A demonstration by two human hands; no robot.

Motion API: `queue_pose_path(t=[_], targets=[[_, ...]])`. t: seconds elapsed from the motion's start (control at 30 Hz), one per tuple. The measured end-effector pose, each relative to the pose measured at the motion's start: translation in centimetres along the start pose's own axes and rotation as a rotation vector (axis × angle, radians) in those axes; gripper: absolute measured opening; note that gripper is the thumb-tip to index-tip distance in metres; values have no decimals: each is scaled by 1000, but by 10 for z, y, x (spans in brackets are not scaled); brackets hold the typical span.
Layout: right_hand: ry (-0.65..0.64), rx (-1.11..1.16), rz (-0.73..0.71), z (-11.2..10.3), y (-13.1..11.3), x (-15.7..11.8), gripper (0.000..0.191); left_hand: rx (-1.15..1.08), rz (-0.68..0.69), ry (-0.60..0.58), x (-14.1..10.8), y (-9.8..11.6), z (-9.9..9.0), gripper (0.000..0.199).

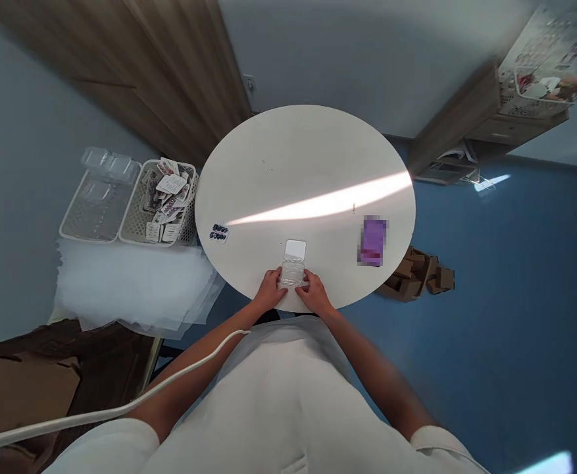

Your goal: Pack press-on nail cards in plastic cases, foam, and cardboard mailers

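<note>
A small clear plastic box (293, 273) lies opened out on the table near its front edge. Its raised or folded-back lid (295, 250) has a white card or panel in it. My left hand (270, 290) grips the box's left side, fingers bent around the near corner. On the opposite side, my right hand (314, 293) holds the right edge, with the thumb at the near corner. Something small and dark purple shows by the right fingers, too small to name. To the left lies a white card with several dark oval pieces (219, 233).
The round white table (302, 151) carries a blurred purple packet (372, 241) at right. Left of it are a white basket of printed cards (170, 197), a basket with clear boxes (95, 204) and translucent sheets (135, 283). Cardboard boxes (411, 276) sit at right. A white cable (170, 380) crosses my left arm.
</note>
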State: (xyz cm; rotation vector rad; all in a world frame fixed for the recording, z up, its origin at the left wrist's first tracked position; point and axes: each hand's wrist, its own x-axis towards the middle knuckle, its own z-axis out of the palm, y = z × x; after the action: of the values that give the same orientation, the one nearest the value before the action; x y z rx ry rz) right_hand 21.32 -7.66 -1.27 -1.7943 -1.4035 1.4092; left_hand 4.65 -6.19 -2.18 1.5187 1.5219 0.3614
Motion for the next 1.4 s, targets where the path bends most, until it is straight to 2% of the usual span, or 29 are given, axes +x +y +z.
queue_pose_path(t=[0.23, 0.37, 0.6, 0.77, 0.93, 1.0, 1.07, 1.13, 1.27, 1.4], targets=[[51, 15, -2, -10, -6, 23, 54, 3, -3, 29, 23, 16, -1, 65], [53, 29, -10, -10, -2, 27, 53, 4, -4, 37, 26, 17, -2, 65], [125, 95, -18, -5, 2, 22, 55, 24, 13, 36, 16, 1, -7, 60], [314, 188, 56, 0, 2, 18, 50, 44, 69, -7, 14, -20, -24, 48], [701, 278, 133, 14, -11, 10, 34, 8, 101, -33, 9, -48, -64, 28], [743, 306, 102, 28, -27, 10, 34, 12, 117, 36, 7, -60, -89, 25], [663, 299, 43, 49, -48, 15, 33, 46, 131, 134, 8, -73, -119, 24], [508, 239, -13, 75, -71, 26, 30, 94, 134, 212, 15, -84, -151, 25], [242, 60, -74, 129, -107, 64, 31, 135, 120, 293, 47, -99, -201, 29], [163, -192, -146, 164, -123, 103, 39, 183, 127, 173, 81, -106, -223, 43]])
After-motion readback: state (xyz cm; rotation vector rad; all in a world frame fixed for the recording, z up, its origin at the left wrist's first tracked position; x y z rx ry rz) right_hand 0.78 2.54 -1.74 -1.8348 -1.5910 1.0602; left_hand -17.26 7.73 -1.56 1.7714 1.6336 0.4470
